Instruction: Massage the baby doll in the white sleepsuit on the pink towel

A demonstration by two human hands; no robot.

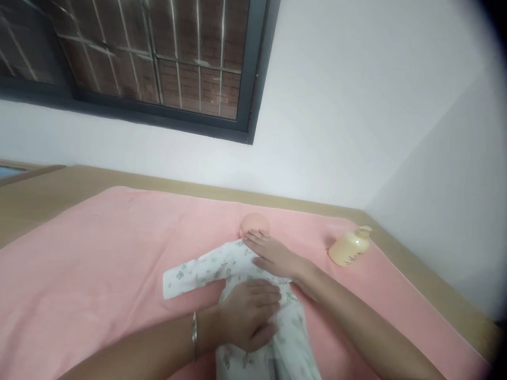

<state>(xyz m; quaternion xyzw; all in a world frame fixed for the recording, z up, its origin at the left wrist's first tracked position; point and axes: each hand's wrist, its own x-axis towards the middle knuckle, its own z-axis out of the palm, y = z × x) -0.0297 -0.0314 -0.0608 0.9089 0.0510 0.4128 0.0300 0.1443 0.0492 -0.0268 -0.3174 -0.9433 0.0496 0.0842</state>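
A baby doll [254, 224] lies on its back, or so it seems, on a pink cloth; only its rounded, bald head shows above my fingers. It is dressed in a white romper [222, 261] with small green and brown prints, one sleeve stretched out to the left. My left hand [253, 311], with a silver bangle at the wrist, rests flat on the romper's middle. Across the doll's upper chest and lower face lies my right hand [273, 256], fingers extended and touching the head. Both hands are open, and the doll's face is hidden.
The pink cloth [99, 258] covers much of a wooden surface [43, 195]. A pale yellow pump bottle [348, 247] stands tilted in view on the cloth's right side. Behind are a white wall [317, 132] and a dark-framed window [247, 124] with metal bars.
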